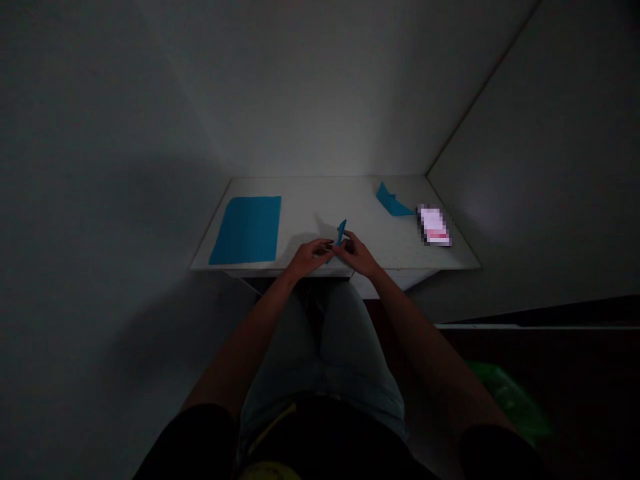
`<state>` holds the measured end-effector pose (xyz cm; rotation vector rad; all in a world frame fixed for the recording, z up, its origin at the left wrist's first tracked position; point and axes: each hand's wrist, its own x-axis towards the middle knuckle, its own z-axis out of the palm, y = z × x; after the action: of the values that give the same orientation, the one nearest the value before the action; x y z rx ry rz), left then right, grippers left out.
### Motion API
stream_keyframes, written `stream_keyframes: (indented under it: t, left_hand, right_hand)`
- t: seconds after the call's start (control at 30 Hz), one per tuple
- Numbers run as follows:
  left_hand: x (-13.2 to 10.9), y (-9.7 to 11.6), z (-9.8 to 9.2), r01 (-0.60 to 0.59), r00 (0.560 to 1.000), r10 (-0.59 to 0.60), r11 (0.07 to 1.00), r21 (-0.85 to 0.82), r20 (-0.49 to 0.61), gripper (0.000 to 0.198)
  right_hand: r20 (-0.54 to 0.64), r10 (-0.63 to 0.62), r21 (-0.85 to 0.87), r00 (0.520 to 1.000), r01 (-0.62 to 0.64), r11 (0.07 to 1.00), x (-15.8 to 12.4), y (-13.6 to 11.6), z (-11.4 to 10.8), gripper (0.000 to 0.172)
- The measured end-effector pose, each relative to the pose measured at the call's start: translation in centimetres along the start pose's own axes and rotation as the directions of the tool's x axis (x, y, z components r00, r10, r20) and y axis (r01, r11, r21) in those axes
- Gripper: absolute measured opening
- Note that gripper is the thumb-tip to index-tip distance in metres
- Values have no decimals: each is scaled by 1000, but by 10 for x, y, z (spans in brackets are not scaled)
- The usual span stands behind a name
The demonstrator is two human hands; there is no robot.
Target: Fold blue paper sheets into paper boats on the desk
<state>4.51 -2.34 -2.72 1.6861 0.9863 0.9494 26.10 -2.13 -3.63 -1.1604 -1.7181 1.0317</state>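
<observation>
A small folded piece of blue paper (pixel 341 231) stands up between my two hands near the front edge of the white table. My left hand (pixel 311 257) pinches it low on the left side, with fingers curled. From the right, my right hand (pixel 357 254) grips the same paper, thumb and fingers closed on it. The fingers cover its lower part, so its full folded shape is hidden. Right of my hands, farther back, a blue paper boat (pixel 391 203) lies on the table.
Flat blue paper (pixel 247 230) lies at the left of the white table (pixel 320 193). A phone with a lit, blurred screen (pixel 434 225) is at the right edge. Walls border the back and right. Something green and shiny (pixel 510 400) sits low at the right. The room is dim.
</observation>
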Motion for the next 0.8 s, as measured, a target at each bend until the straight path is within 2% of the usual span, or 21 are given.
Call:
stream_keyframes:
  t: [0.2,0.5,0.8]
  left_hand:
    - [1,1,0,-25,999,27,999,48,-41,42]
    - [2,6,-1,25,998,-24,999,29,-54,42]
    - [5,4,-3,33,998,-31,999,24,-61,37]
  right_hand:
    - [-52,40,2,998,-40,999,1,0,1,74]
    - [-111,45,-27,993,-48,998,0,-7,0,69]
    - [-139,52,-12,989,-55,998,1,-2,1,71]
